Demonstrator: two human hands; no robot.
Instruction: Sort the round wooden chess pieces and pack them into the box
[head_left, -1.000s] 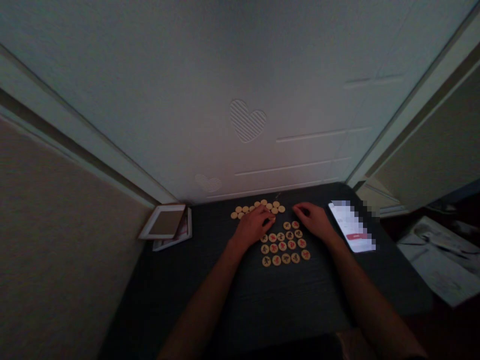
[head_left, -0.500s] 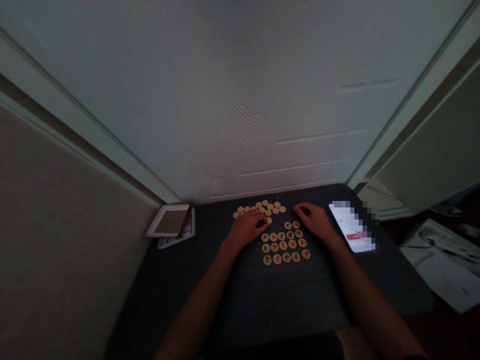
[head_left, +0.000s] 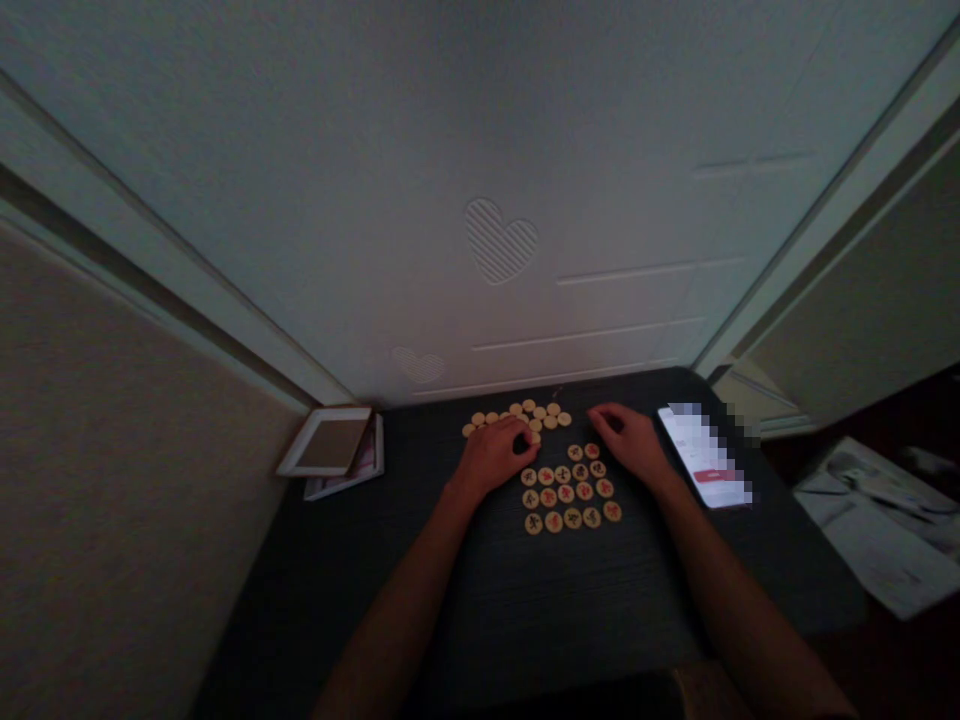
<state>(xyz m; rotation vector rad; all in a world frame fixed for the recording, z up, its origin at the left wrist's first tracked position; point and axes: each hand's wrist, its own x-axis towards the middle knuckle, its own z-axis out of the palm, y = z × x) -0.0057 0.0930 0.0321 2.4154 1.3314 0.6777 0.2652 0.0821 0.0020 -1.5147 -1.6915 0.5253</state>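
left hand (head_left: 491, 460), thumb and forefinger curled almost together at one blank disc (head_left: 535, 440), grip on it impossible to tell; right hand (head_left: 628, 440), loosely curled, nothing visible held. blank discs (head_left: 553, 410) crowded around the left fingers, liable to scatter if a knuckle drags; marked discs (head_left: 566, 493) in rows on the dark table (head_left: 517, 610), the nearby left end likely skewed by a low thumb.

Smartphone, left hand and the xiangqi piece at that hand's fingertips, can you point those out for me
Smartphone (head_left: 697, 455): head view, its lit screen.
Left hand (head_left: 491, 458): head view, back of the hand.
Xiangqi piece (head_left: 536, 439): head view, its plain upper face.
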